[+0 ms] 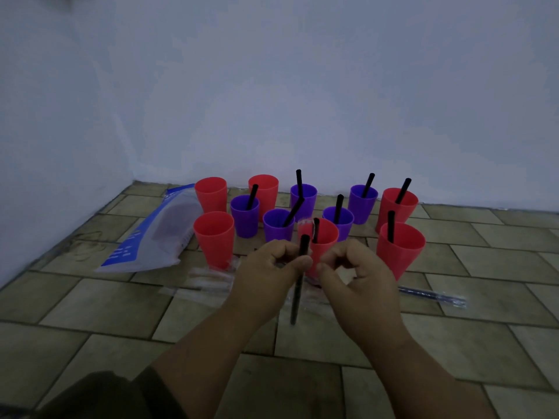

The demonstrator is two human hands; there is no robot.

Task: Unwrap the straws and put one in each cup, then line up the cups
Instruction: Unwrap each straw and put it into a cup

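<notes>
Three red cups on the left (214, 237) lack straws. Our left hand (269, 267) pinches a black straw (299, 276) upright, its wrapper half off; our right hand (357, 270), fingers curled, seems to pull the wrapper (307, 225). Next we judge: strip it, drop it in an empty cup.

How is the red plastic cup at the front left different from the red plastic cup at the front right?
The front-left red plastic cup holds no straw; the front-right red plastic cup has a black straw standing in it. The left cup stands beside a blue-and-white plastic bag; the right cup does not. Both are red, upright and tapered.
</notes>
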